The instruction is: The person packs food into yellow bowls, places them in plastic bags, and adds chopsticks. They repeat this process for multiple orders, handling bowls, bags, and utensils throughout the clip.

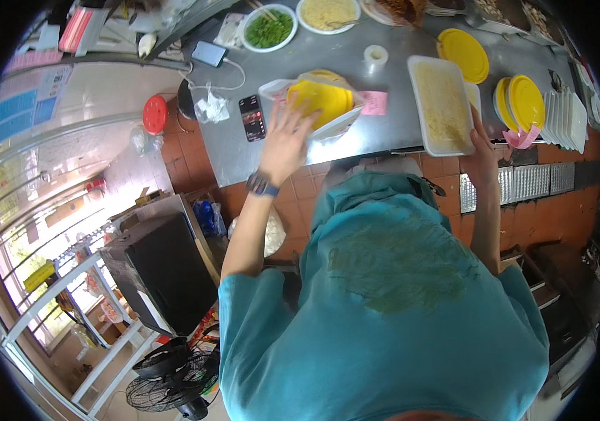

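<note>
My left hand [285,150], with a watch on its wrist, reaches over an open white bag [334,126]. Its spread fingers lie on or just above a round yellow lid [326,102] inside the bag. A second yellow lid edge shows behind it. My right hand [481,152] grips the right side of a rectangular white tray-like container [442,105], with pale yellow food showing through its top. The container is tilted above the counter's front edge. Part of another pale container [473,97] shows behind it. My right thumb and most fingers are partly hidden.
On the steel counter [231,152] lie a phone [253,118], a pink slip [374,102], a tape roll [375,56] and a power bank [208,53] with cable. Bowls of chopped greens [268,29] and yellow shreds [328,13] stand behind. Yellow-lidded bowls [526,102] and white lids [566,121] sit right.
</note>
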Motion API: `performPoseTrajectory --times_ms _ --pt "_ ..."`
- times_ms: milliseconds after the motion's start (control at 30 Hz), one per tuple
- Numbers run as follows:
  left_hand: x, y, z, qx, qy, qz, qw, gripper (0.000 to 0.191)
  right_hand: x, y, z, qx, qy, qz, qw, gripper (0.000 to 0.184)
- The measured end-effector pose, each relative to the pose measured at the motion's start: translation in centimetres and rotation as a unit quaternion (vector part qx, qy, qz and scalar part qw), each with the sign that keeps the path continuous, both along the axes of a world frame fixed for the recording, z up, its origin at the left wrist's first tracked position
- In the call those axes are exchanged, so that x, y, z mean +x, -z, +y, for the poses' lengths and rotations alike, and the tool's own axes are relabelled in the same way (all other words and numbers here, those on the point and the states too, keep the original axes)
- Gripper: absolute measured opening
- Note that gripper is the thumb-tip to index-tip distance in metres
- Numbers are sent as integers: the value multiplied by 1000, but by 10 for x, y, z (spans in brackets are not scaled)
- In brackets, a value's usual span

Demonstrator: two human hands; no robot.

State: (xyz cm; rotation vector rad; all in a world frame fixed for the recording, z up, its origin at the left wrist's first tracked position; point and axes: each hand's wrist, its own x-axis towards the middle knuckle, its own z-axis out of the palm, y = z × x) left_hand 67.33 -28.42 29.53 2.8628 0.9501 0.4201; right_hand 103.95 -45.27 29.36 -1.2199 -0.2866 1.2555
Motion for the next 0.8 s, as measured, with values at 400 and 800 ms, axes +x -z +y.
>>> performPoseTrajectory --times_ms 400,800 --pt "-38 61 -26 -48 69 -57 995 19 -180 48 124 -28 -201 12 979 70" --pt "-32 48 15 -52 -268 -223 936 68 -145 69 149 -2 -96 -773 628 56"
